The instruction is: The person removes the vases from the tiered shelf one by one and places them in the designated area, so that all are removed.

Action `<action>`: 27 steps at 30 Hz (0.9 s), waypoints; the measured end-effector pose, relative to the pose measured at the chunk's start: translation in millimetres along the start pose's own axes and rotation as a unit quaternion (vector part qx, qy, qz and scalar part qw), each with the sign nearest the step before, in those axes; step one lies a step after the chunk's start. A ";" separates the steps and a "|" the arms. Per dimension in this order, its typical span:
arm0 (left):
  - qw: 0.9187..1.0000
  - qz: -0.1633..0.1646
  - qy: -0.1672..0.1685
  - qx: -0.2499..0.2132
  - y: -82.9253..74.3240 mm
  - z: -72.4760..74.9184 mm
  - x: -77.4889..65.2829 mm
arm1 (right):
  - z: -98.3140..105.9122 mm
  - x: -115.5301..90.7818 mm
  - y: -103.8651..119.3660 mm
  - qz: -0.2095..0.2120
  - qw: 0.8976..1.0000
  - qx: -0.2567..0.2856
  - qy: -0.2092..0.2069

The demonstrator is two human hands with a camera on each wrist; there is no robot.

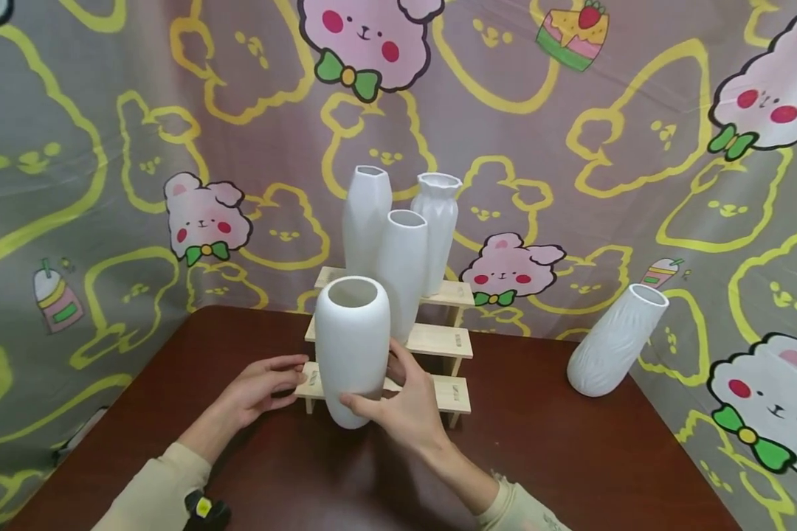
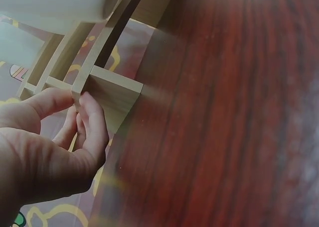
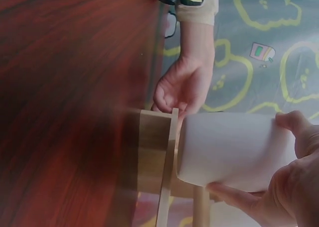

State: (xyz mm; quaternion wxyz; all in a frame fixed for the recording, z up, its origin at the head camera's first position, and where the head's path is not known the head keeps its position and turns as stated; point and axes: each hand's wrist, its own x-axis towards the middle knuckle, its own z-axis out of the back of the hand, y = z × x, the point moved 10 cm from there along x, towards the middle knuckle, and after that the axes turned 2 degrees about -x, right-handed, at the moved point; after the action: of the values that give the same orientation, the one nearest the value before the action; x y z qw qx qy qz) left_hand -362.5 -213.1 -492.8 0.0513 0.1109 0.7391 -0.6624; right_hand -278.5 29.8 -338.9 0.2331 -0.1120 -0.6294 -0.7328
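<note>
Two hands, right hand (image 1: 408, 409) holding vase (image 1: 352, 346), left wrist view shows left hand (image 2: 45, 152) pinching rack (image 2: 112, 95)

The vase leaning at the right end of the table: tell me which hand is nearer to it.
Right. The right hand grips the front vase at the wooden rack, well left of the leaning vase. The left hand holds the rack's left end, farther away.

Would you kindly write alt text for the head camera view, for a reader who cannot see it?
A person's right hand grips a white vase at the lowest step of a small wooden rack, while the left hand pinches the rack's end. Three more white vases stand on the upper steps, and another vase leans against the cartoon backdrop on the brown table.
</note>
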 end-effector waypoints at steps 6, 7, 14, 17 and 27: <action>1.000 0.000 0.004 -0.003 -1.3 -3.2 3.5 | 19.8 -4.4 -14.2 -0.003 1.000 -0.017 -0.002; 1.000 0.000 0.004 -0.005 -1.5 -2.2 3.3 | 22.0 -5.0 -14.9 -0.008 1.000 -0.014 0.000; 1.000 0.008 0.006 -0.020 0.7 0.4 2.1 | 40.2 -10.2 -17.7 -0.033 0.999 -0.021 -0.014; 1.000 0.010 0.011 -0.016 1.7 -0.2 1.6 | 47.9 -12.1 -21.1 -0.045 0.998 -0.029 -0.025; 1.000 0.008 0.024 -0.012 -2.4 -2.2 -0.1 | 74.7 -17.1 -31.1 -0.089 0.994 -0.026 -0.061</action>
State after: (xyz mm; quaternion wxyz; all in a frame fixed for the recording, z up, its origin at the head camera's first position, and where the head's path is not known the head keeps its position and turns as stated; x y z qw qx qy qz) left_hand -362.8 -211.1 -490.2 0.0399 0.1318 0.7473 -0.6501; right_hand -288.4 109.2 -360.2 0.1251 -0.1054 -0.6306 -0.7587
